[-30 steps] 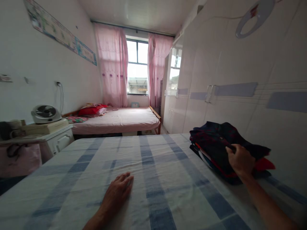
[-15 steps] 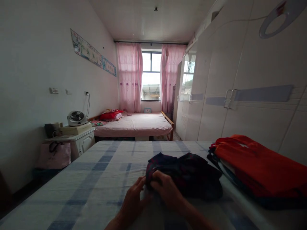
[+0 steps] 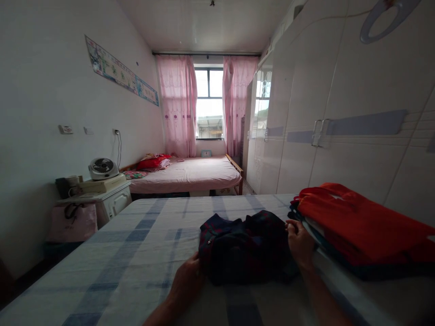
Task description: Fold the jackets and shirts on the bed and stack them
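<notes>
A dark navy plaid shirt (image 3: 241,253) with faint red lines lies bunched on the bed, a small button showing near its left side. At its left edge is my left hand (image 3: 190,274), closed on the cloth, with the fingertips partly hidden by the fabric. My right hand (image 3: 301,240) is at the opposite edge, thumb and fingers pinched together on the shirt's upper right side. Just right of that hand sits a stack of folded clothes with a red-orange garment (image 3: 360,222) on top and darker pieces beneath.
The bed sheet (image 3: 136,253) is white with blue stripes. White wardrobes (image 3: 306,99) line the right side. Farther off stand a second bed (image 3: 190,174) with a pink sheet, and a white bedside cabinet (image 3: 117,203) carrying a small fan (image 3: 103,168).
My right hand has moved from the shirt's left side across to its right edge. My left hand stays at the left edge. The camera view has shifted slightly.
</notes>
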`<move>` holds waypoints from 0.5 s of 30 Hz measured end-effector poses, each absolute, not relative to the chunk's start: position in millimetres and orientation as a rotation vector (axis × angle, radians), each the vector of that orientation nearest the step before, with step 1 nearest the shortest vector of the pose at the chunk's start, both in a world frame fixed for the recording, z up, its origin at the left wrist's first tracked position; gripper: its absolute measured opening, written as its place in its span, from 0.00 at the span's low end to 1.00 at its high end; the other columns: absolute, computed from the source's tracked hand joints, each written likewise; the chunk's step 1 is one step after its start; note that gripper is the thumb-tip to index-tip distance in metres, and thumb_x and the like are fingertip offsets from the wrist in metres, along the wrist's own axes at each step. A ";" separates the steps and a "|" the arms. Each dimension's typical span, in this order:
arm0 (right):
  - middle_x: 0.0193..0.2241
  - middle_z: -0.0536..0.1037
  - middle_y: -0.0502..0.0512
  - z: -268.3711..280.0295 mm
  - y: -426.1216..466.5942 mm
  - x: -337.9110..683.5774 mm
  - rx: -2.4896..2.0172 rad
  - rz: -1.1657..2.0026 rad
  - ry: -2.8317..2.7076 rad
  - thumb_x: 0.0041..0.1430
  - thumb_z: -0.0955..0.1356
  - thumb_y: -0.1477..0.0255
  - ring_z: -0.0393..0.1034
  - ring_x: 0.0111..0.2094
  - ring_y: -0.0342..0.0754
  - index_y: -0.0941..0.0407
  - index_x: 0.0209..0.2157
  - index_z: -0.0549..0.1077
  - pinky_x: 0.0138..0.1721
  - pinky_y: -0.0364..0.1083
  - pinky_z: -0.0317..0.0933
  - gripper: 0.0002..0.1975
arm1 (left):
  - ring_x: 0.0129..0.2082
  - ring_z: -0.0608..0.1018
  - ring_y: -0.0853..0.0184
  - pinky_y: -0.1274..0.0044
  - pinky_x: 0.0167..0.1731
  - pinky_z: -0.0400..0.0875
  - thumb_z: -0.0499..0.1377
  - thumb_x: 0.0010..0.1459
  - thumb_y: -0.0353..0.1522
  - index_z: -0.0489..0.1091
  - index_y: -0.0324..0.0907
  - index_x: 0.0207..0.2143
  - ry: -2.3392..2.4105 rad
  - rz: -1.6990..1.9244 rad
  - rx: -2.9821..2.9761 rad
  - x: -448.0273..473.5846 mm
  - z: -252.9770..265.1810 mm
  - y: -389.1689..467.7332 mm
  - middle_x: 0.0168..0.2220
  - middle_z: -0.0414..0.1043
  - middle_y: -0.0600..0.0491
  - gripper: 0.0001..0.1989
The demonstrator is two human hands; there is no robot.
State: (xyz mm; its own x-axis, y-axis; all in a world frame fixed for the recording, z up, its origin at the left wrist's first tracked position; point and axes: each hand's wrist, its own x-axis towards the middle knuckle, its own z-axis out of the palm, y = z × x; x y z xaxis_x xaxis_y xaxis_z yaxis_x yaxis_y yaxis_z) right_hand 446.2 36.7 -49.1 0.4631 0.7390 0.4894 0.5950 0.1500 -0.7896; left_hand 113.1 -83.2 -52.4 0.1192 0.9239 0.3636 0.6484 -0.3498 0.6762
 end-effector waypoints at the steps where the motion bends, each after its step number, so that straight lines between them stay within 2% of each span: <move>1: 0.34 0.78 0.60 -55.4 40.4 453.9 -1.567 0.131 -1.189 0.53 0.58 0.64 0.72 0.36 0.55 0.56 0.37 0.72 0.42 0.52 0.61 0.17 | 0.35 0.77 0.60 0.74 0.35 0.71 0.53 0.50 0.32 0.74 0.43 0.27 1.499 1.126 1.995 114.2 -45.8 -81.0 0.35 0.76 0.49 0.09; 5: 0.34 0.79 0.60 -63.8 43.6 464.1 -1.614 0.082 -1.092 0.51 0.57 0.67 0.72 0.36 0.55 0.56 0.37 0.73 0.43 0.52 0.60 0.17 | 0.29 0.77 0.62 0.72 0.31 0.72 0.56 0.49 0.40 0.73 0.37 0.27 1.419 1.362 1.697 107.9 6.8 -58.2 0.23 0.74 0.51 0.14; 9: 0.34 0.78 0.60 -60.2 43.5 461.2 -1.582 0.058 -1.046 0.50 0.57 0.69 0.72 0.36 0.53 0.58 0.37 0.72 0.43 0.51 0.60 0.18 | 0.34 0.76 0.67 0.73 0.35 0.72 0.53 0.53 0.42 0.70 0.38 0.37 1.460 1.536 1.667 85.2 85.1 -34.0 0.33 0.74 0.52 0.17; 11: 0.33 0.78 0.60 -60.5 44.9 458.9 -1.567 0.098 -1.064 0.49 0.58 0.69 0.73 0.35 0.53 0.58 0.36 0.73 0.43 0.51 0.61 0.17 | 0.33 0.75 0.67 0.74 0.33 0.71 0.50 0.57 0.42 0.69 0.38 0.39 1.662 1.789 1.736 74.9 115.6 -33.8 0.34 0.73 0.53 0.17; 13: 0.31 0.78 0.59 -62.6 46.7 455.8 -1.545 0.185 -1.096 0.48 0.59 0.69 0.73 0.33 0.52 0.58 0.36 0.72 0.41 0.50 0.62 0.17 | 0.38 0.73 0.66 0.73 0.36 0.68 0.45 0.61 0.41 0.67 0.39 0.41 1.830 1.976 1.757 69.2 129.5 -40.5 0.37 0.71 0.54 0.19; 15: 0.30 0.78 0.58 -65.1 48.2 451.9 -1.527 0.274 -1.124 0.47 0.59 0.69 0.73 0.30 0.51 0.58 0.35 0.72 0.37 0.49 0.63 0.16 | 0.39 0.72 0.67 0.73 0.38 0.66 0.43 0.62 0.40 0.67 0.39 0.39 1.927 1.943 1.831 66.5 127.3 -49.0 0.37 0.71 0.54 0.18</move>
